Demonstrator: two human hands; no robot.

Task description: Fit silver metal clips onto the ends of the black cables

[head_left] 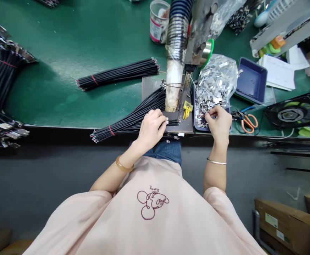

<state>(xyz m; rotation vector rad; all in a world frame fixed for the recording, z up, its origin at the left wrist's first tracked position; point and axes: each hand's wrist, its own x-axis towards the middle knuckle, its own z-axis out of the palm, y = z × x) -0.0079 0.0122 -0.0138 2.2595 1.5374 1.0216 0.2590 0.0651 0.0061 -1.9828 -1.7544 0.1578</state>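
Observation:
My left hand (152, 129) is closed in a pinch on a black cable (174, 122), whose tip sticks out to the right of the fingers. Beside it lies a fanned bundle of black cables (133, 118), tied with a red band near its left end. My right hand (219, 124) reaches into a blue tray (196, 124) of small metal connector shells (215, 83), partly in a clear bag. Its thumb and fingers are pressed together among the shells; what they hold is hidden. A yellow clip-like piece (187, 110) sits between the hands.
A ribbed hose (178, 42) and a metal soldering arm (194, 39) hang over the work plate (151, 85). Another cable bundle (117, 73) lies behind. Orange-handled pliers (248, 123), a small fan (293, 114) and an empty-looking blue tray (252, 79) are at right. More cables (4, 71) lie left.

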